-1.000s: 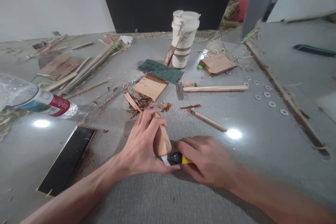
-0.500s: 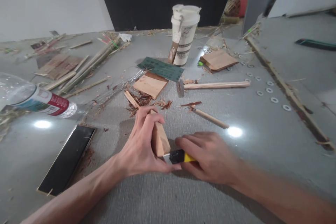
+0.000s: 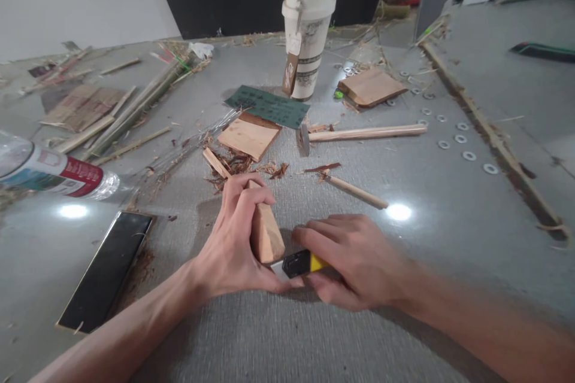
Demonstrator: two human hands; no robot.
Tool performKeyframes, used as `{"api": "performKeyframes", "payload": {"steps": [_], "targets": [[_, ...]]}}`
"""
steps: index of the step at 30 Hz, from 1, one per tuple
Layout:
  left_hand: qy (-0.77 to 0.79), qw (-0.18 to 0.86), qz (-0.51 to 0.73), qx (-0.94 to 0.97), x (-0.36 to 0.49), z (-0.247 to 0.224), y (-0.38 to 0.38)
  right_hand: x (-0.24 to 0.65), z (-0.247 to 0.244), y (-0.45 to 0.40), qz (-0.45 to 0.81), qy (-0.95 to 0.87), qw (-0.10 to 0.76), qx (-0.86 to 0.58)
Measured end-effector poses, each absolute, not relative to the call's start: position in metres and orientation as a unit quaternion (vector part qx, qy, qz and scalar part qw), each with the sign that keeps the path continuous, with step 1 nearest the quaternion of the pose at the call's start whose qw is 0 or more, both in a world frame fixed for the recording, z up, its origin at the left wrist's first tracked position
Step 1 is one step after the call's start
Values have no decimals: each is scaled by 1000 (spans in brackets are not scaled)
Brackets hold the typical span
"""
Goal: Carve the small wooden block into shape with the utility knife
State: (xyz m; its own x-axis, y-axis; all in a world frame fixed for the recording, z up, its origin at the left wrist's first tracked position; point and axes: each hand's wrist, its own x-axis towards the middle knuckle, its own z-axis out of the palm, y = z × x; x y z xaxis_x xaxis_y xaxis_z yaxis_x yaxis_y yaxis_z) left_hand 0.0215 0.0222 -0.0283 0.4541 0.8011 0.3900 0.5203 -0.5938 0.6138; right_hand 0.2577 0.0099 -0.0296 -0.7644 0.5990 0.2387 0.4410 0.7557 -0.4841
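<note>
My left hand (image 3: 233, 239) is wrapped round a pale wooden block (image 3: 266, 232), its fingers curled over the far end and its thumb at the near end. In my closed right hand (image 3: 353, 260) is a yellow and black utility knife (image 3: 299, 264). The knife's blade lies at the near lower edge of the block, close to my left thumb; whether it bites into the wood I cannot tell. Beyond the block are brown bark shavings (image 3: 240, 164) and a flat piece of wood (image 3: 248, 136). A hammer (image 3: 359, 133) lies past my right hand.
A lidded paper cup (image 3: 308, 42) stands behind a green sandpaper sheet (image 3: 267, 106). A plastic bottle (image 3: 58, 170) and a phone (image 3: 108, 272) lie at the left. At the right are another wood piece (image 3: 372, 87), several washers (image 3: 469, 156) and a long strip (image 3: 494, 137).
The view has tilted down and shifted slightly, so the surroundings sit higher and further left. Both hands keep their hold, and the knife blade stays at the block's near end, its angle a little changed.
</note>
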Motion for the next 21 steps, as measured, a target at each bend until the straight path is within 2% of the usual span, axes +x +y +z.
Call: {"api": "performKeyframes", "payload": {"steps": [9, 21], "targets": [[398, 202, 334, 830, 21, -28, 22, 257, -32, 9, 163, -923, 221, -271], [426, 166, 335, 824, 20, -32, 23, 260, -27, 11, 126, -929, 213, -275]]}}
